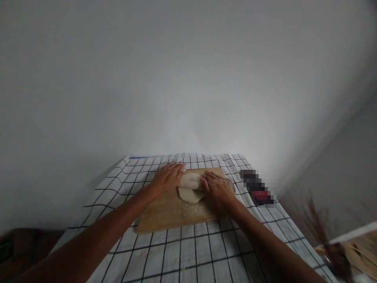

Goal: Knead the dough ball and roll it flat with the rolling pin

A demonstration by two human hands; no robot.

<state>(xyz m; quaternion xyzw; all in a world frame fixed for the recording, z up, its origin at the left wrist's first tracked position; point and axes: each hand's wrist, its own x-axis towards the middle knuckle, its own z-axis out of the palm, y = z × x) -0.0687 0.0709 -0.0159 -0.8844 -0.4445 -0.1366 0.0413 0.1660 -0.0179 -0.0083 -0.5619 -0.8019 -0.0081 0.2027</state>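
On the wooden board [165,214], dough [191,195] is lying flattened, its rolling seemingly unfinished; the left hand [170,174] and right hand [218,188] are pressing the rolling pin [189,182], each grip spreading flat.

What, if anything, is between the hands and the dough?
The rolling pin: it lies across the dough, with the left hand at its left end and the right hand toward its right. Nothing else visible stands between.

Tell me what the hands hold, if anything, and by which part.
The rolling pin: the left hand lies over its left end, the right hand over its right. Whether either grips cannot be told.
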